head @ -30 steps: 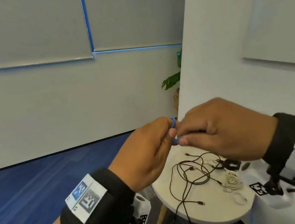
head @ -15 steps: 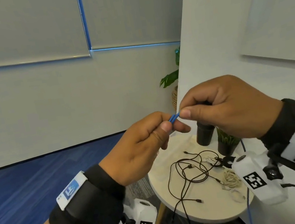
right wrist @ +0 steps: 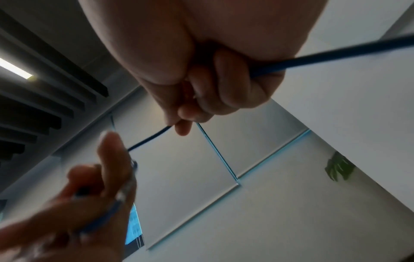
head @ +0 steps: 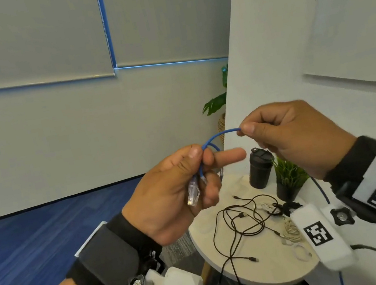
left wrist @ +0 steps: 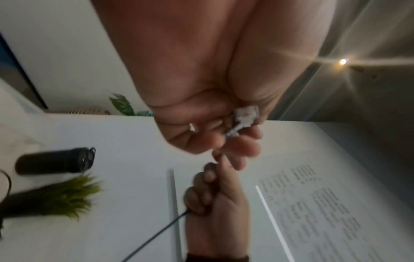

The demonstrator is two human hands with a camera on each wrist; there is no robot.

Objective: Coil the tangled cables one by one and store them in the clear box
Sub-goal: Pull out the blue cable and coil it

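A thin blue cable [head: 220,134] arcs between my two hands, held up above the round table [head: 262,272]. My left hand [head: 187,175] pinches the cable near its clear plug [head: 193,193], which lies against the palm; the plug [left wrist: 245,116] also shows in the left wrist view. A small loop of the cable sits behind the left fingers. My right hand [head: 252,131] pinches the cable further along, and the blue cable [right wrist: 336,55] runs out behind that hand. On the table lie tangled black cables [head: 241,223] and white cables [head: 290,229]. The clear box is not in view.
A black tumbler [head: 259,167] and a small potted plant [head: 288,177] stand at the back of the table, against a white partition [head: 291,48]. Blue carpet [head: 36,244] lies to the left. A leafy plant [head: 215,104] shows behind the partition.
My hands have drawn apart, the right one going up and right. A blue arc of cable now spans between them. The left palm has turned, showing the clear plug.
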